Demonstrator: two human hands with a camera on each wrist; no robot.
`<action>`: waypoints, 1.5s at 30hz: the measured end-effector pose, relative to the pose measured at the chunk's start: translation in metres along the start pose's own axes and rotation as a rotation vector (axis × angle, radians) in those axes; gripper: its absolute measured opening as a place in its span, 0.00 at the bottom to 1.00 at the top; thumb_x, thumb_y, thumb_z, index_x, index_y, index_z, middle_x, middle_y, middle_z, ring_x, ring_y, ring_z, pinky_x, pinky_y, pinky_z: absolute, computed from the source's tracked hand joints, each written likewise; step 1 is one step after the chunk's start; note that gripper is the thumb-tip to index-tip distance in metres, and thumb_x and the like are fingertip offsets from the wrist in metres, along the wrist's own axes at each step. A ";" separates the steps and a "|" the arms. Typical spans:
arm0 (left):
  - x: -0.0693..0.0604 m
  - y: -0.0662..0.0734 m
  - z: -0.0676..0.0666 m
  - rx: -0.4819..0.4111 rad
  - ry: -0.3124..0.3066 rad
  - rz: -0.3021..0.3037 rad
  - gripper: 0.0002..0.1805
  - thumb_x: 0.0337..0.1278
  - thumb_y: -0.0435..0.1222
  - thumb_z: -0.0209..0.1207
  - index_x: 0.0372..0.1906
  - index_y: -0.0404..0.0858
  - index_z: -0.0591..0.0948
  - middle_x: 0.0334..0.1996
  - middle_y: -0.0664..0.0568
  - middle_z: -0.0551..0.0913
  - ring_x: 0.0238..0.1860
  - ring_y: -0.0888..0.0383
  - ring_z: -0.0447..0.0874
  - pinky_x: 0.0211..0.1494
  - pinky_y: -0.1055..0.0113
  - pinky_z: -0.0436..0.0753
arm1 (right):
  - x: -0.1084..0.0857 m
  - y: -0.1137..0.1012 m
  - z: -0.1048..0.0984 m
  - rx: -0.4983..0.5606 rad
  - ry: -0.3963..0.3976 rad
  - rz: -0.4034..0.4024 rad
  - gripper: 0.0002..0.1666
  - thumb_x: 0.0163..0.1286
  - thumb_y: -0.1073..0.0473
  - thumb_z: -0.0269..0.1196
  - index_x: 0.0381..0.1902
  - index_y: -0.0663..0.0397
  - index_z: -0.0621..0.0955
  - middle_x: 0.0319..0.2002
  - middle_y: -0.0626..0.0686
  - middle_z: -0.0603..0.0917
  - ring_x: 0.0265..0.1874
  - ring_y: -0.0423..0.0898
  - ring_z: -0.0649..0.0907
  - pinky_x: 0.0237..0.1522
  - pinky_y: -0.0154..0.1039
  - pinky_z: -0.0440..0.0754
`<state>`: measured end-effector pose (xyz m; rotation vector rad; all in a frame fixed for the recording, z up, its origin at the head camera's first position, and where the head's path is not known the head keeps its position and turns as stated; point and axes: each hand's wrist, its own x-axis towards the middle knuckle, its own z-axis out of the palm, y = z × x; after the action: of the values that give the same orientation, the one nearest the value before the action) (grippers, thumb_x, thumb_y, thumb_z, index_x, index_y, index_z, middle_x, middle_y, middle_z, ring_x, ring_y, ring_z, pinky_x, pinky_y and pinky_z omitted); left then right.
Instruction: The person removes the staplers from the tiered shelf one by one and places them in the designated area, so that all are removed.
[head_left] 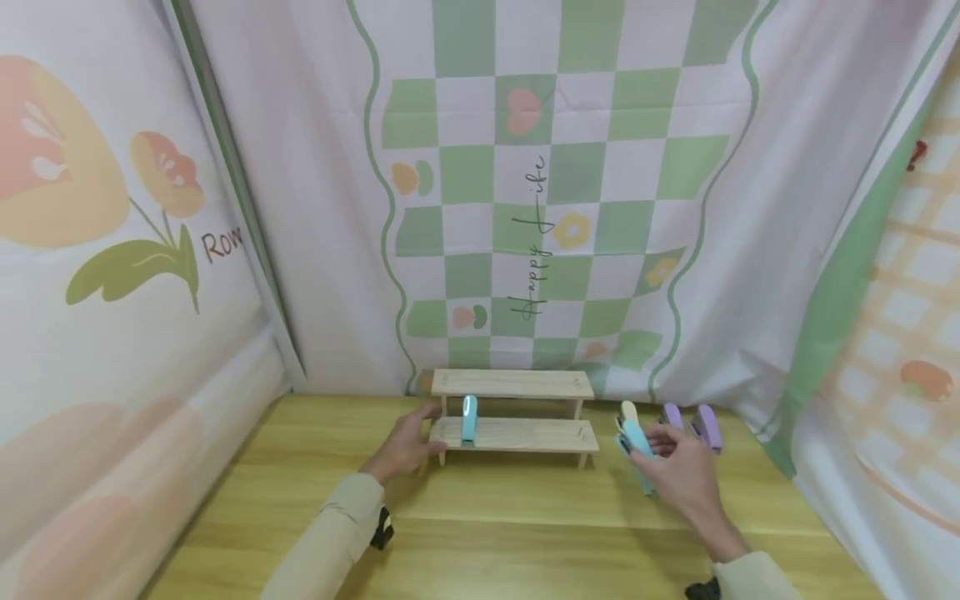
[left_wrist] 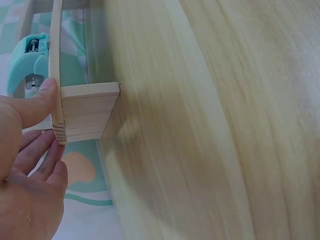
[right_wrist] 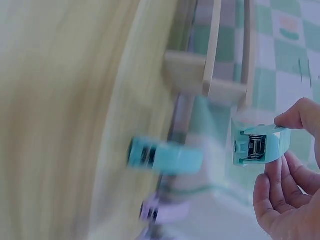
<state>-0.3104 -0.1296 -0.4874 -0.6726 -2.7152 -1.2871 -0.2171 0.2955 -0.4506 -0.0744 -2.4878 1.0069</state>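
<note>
My left hand holds the left end of a two-step wooden shelf. In the left wrist view the thumb lies against the board's edge, beside a teal stapler. That stapler stands on the lower step, near its left end. My right hand pinches a second teal stapler between thumb and fingers, raised above the table to the right of the shelf. Below it on the table is another teal stapler, mostly hidden by the hand in the head view.
A cream stapler and two purple staplers stand on the wooden table beyond my right hand. Printed curtains hang behind the shelf and along both sides.
</note>
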 end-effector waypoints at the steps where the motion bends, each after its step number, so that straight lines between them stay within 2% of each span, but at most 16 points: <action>1: 0.000 0.000 0.000 0.003 -0.001 0.011 0.37 0.60 0.30 0.72 0.72 0.28 0.71 0.69 0.31 0.78 0.72 0.33 0.75 0.78 0.36 0.72 | -0.001 0.006 -0.007 -0.021 0.000 0.003 0.23 0.57 0.63 0.78 0.48 0.67 0.86 0.41 0.63 0.91 0.37 0.47 0.87 0.37 0.20 0.80; 4: 0.000 0.001 0.001 0.001 -0.002 0.020 0.36 0.60 0.30 0.72 0.72 0.28 0.71 0.69 0.31 0.78 0.72 0.32 0.75 0.78 0.36 0.72 | -0.004 0.025 -0.025 -0.068 0.001 0.026 0.24 0.57 0.61 0.79 0.49 0.67 0.85 0.41 0.63 0.91 0.36 0.42 0.85 0.35 0.20 0.78; 8: 0.000 0.001 0.001 -0.004 -0.009 0.001 0.37 0.61 0.30 0.71 0.73 0.29 0.71 0.70 0.31 0.77 0.73 0.33 0.74 0.79 0.37 0.71 | -0.005 0.050 -0.040 -0.093 0.005 0.071 0.26 0.59 0.60 0.79 0.51 0.69 0.85 0.42 0.65 0.91 0.32 0.32 0.81 0.32 0.20 0.79; 12: 0.000 0.002 0.000 0.000 -0.002 0.003 0.36 0.61 0.30 0.71 0.73 0.28 0.71 0.69 0.31 0.78 0.72 0.33 0.74 0.78 0.36 0.72 | -0.003 0.071 -0.044 -0.073 0.023 0.152 0.26 0.61 0.59 0.77 0.52 0.70 0.84 0.43 0.67 0.91 0.28 0.23 0.78 0.29 0.20 0.80; 16: 0.000 0.002 0.000 -0.001 -0.001 0.000 0.37 0.61 0.30 0.71 0.73 0.28 0.71 0.69 0.31 0.78 0.72 0.33 0.74 0.79 0.37 0.72 | 0.002 0.084 -0.042 -0.064 0.049 0.239 0.26 0.62 0.56 0.76 0.53 0.68 0.85 0.44 0.65 0.92 0.25 0.22 0.77 0.29 0.19 0.78; 25: 0.002 0.002 -0.001 -0.010 -0.007 0.008 0.36 0.62 0.30 0.71 0.73 0.28 0.71 0.70 0.31 0.77 0.73 0.33 0.74 0.78 0.36 0.72 | 0.010 0.097 -0.029 -0.034 0.053 0.354 0.26 0.61 0.60 0.76 0.54 0.68 0.84 0.46 0.68 0.91 0.25 0.31 0.81 0.24 0.28 0.83; 32: 0.001 0.001 0.000 -0.004 -0.008 -0.013 0.36 0.63 0.31 0.71 0.74 0.30 0.71 0.70 0.33 0.78 0.73 0.34 0.74 0.79 0.37 0.71 | 0.013 0.107 -0.027 -0.019 0.026 0.388 0.26 0.63 0.59 0.75 0.55 0.69 0.84 0.46 0.68 0.91 0.27 0.34 0.83 0.24 0.31 0.85; 37: 0.002 -0.001 0.000 0.001 -0.006 -0.003 0.37 0.62 0.31 0.71 0.74 0.30 0.71 0.70 0.33 0.78 0.73 0.34 0.74 0.79 0.37 0.71 | 0.014 0.109 -0.028 -0.010 0.006 0.399 0.26 0.63 0.59 0.75 0.55 0.69 0.83 0.47 0.69 0.90 0.29 0.37 0.85 0.25 0.30 0.85; 41: 0.002 -0.001 0.000 0.005 -0.009 0.001 0.37 0.61 0.32 0.72 0.74 0.30 0.71 0.70 0.33 0.78 0.73 0.34 0.74 0.79 0.36 0.71 | 0.015 0.106 -0.032 -0.062 -0.031 0.357 0.30 0.64 0.56 0.75 0.57 0.71 0.82 0.50 0.71 0.89 0.35 0.49 0.89 0.28 0.34 0.86; 45: 0.002 -0.001 0.000 0.006 -0.011 0.003 0.37 0.61 0.32 0.72 0.74 0.30 0.71 0.70 0.33 0.78 0.73 0.34 0.74 0.79 0.36 0.72 | 0.014 0.097 -0.032 -0.152 0.001 0.241 0.32 0.63 0.53 0.76 0.56 0.72 0.82 0.49 0.72 0.88 0.40 0.61 0.89 0.35 0.43 0.86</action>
<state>-0.3127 -0.1298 -0.4878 -0.6847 -2.7243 -1.2780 -0.2273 0.3901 -0.4903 -0.4313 -2.5951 0.9055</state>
